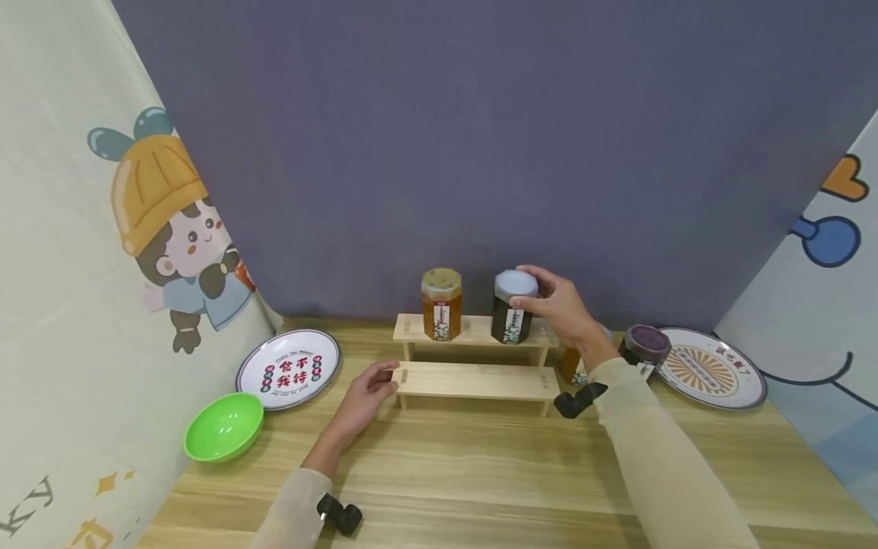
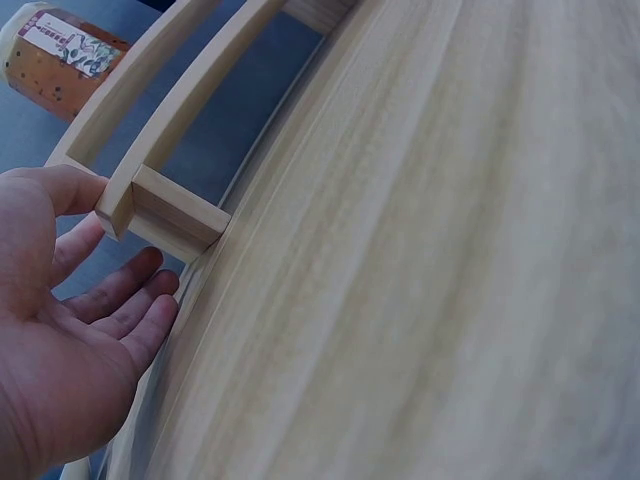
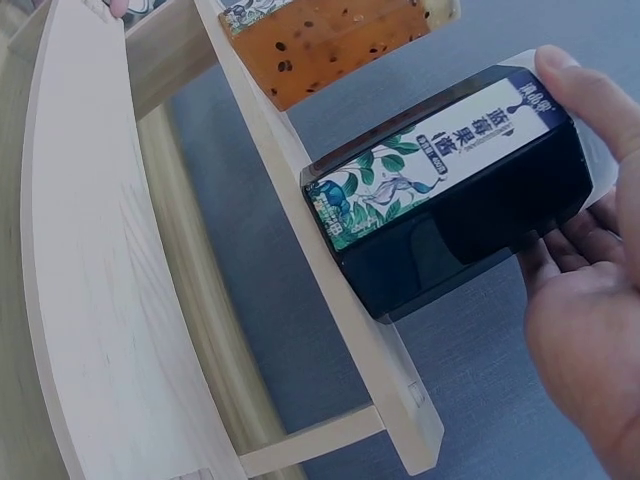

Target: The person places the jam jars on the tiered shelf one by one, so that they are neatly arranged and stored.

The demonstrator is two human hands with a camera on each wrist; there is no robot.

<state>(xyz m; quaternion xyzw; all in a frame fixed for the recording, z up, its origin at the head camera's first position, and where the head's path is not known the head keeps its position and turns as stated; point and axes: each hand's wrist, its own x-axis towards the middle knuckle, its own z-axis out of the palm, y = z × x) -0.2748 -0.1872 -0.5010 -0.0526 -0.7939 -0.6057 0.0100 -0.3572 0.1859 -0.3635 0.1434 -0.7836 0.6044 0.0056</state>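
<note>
My right hand [image 1: 559, 305] grips a dark jar of blueberry jam [image 1: 511, 322] near its pale lid, thumb on one side and fingers on the other. The jar stands upright at the right part of the upper tier of a two-tier wooden rack [image 1: 473, 381]; its label [image 3: 430, 160] shows berries and leaves. To its left on that tier is an orange jam jar [image 1: 442, 309] with dark seeds. At the lower tier's left end, my left hand [image 2: 70, 330] touches the board with its thumb, the other fingers loosely extended.
Behind my right forearm, a purple-lidded jar [image 1: 645, 347] and another orange jar [image 1: 571, 366] are partly hidden. A patterned plate [image 1: 713, 370] lies at the right. On the left are a white plate [image 1: 291, 358] and a green bowl [image 1: 222, 427]. A dark backdrop [image 1: 439, 152] rises behind the rack.
</note>
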